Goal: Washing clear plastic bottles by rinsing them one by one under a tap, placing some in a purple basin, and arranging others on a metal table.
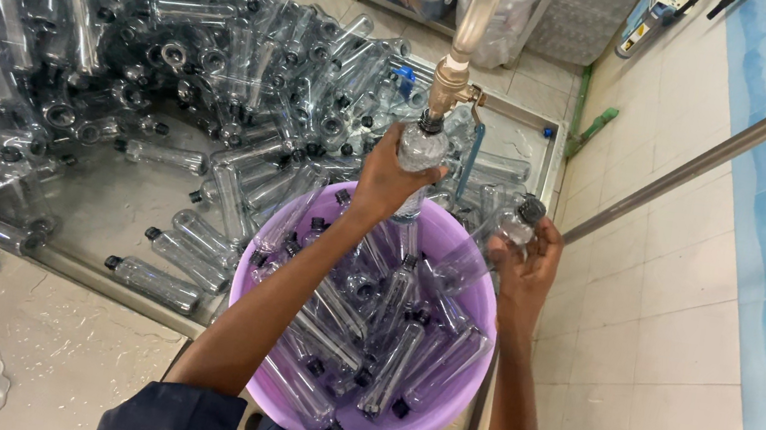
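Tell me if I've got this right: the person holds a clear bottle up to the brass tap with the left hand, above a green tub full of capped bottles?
Not quite. The head view shows the tub is purple, not green. The rest holds: the left hand holds a clear bottle up to the brass tap, above capped bottles.

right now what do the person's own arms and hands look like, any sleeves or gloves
Both arms are bare from above the elbow down. The left hand and right hand wear no gloves, and no rings or watch show. A dark navy short sleeve covers the left upper arm; the right arm's sleeve is out of view.
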